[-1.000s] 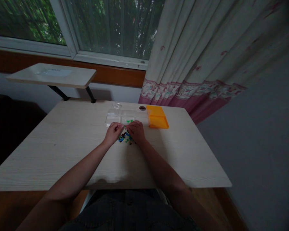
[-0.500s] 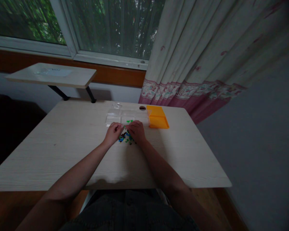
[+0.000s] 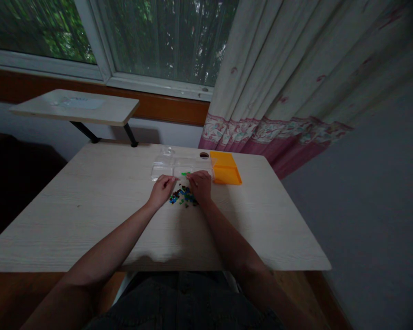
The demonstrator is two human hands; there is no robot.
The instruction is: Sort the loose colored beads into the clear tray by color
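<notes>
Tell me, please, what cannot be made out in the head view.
In the head view:
Small pieces: too tiny and dim to count.
Left hand: too small to tell whether it pinches a piece.
Right hand: likewise; it also hides part of the clear tray.
Pale item on the shelf: too blurred to identify.
Arms: cut off by the lower edge.

Small blue, green, dark pieces, loosely heaped

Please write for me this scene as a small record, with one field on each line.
Loose pieces: blue, green and dark, scattered on the table
Left hand: beside the loose pieces; grip contents too small to tell
Right hand: fingertips near green pieces; grip contents unclear
Clear tray: beyond the hands
Orange tray: right of the clear tray
</notes>
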